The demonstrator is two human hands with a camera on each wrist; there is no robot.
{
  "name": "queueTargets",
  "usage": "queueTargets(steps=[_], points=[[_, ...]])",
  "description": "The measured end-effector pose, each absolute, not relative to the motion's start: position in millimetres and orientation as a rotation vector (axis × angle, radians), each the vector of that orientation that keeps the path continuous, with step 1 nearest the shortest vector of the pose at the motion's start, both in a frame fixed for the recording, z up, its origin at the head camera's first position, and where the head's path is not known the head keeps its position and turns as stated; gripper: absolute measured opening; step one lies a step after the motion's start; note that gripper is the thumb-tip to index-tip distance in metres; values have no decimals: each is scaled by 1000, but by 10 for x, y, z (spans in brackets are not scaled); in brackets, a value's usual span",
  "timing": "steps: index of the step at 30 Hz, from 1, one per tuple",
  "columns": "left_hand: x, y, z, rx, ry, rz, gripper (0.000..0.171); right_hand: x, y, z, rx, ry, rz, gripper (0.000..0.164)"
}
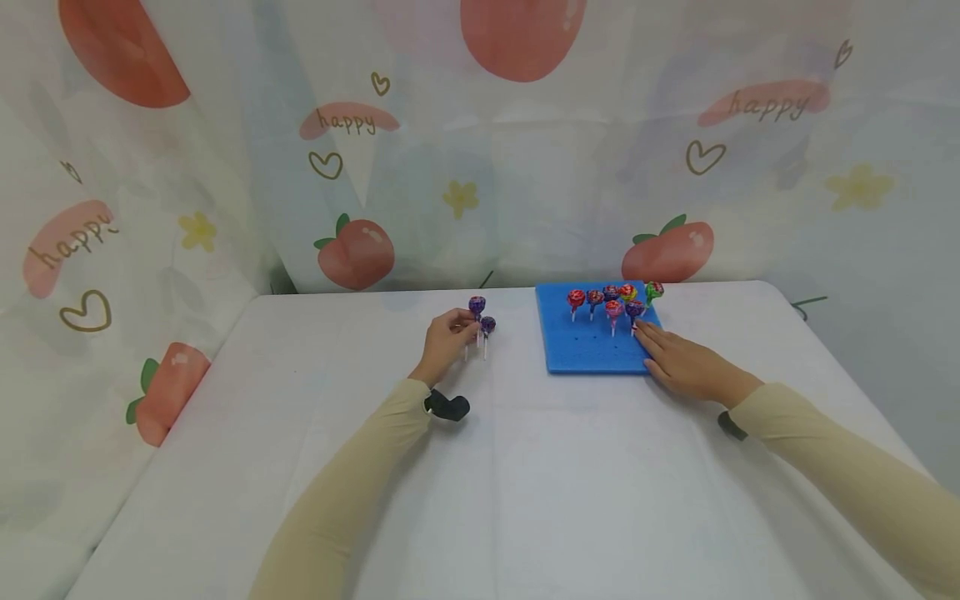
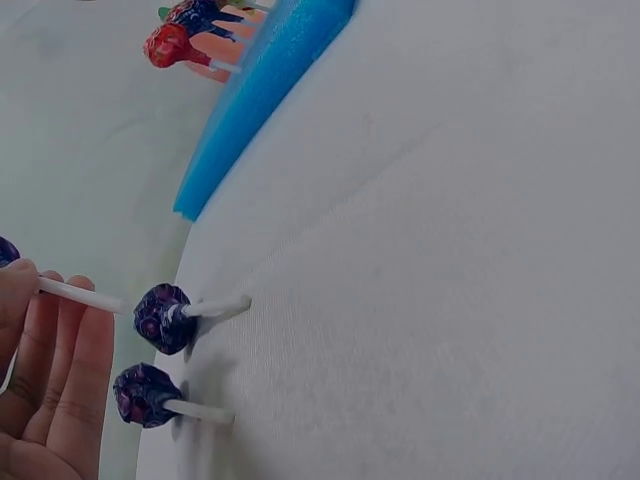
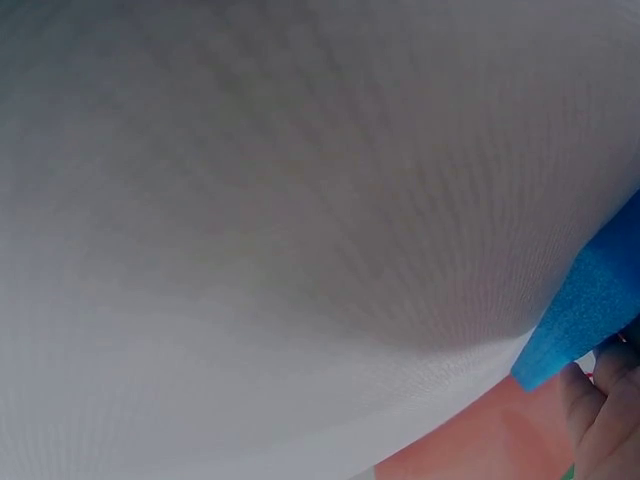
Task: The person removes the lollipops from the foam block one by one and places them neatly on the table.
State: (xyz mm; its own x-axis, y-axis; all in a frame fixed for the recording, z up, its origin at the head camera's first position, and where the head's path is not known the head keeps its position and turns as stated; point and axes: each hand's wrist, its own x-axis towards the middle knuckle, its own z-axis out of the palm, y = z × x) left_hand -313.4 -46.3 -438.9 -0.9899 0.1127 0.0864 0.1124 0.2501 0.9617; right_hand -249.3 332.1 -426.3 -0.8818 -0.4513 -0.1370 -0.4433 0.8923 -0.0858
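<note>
My left hand [image 1: 446, 343] pinches the white stick of a purple-wrapped lollipop [image 1: 477, 305] between thumb and fingers, its wrapped head up. Beside it, two more purple-wrapped lollipops stand on their sticks on the white cloth in the left wrist view, the upper one [image 2: 164, 319] and the lower one [image 2: 145, 395]. On the right lies a blue foam board [image 1: 592, 360] with several lollipops upright in it, among them a red one [image 1: 576, 297] and a purple one [image 1: 634, 309]. With extended fingers, my right hand [image 1: 684, 365] rests on the board's right edge, its fingertips near the purple lollipop.
White cloth [image 1: 480, 483] covers the table, and its back edge meets a hanging curtain [image 1: 525, 183] printed with peaches and hearts. A green-wrapped lollipop [image 1: 655, 289] stands at the board's back right corner. Dark straps sit at both wrists.
</note>
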Motion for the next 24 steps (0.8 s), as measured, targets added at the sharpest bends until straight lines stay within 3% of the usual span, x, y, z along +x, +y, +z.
queueTargets(steps=[24], points=[[-3214,-811,-4446,-104,2544,1834,22,-2484,3301,-4251,-688,2903,-84,62]])
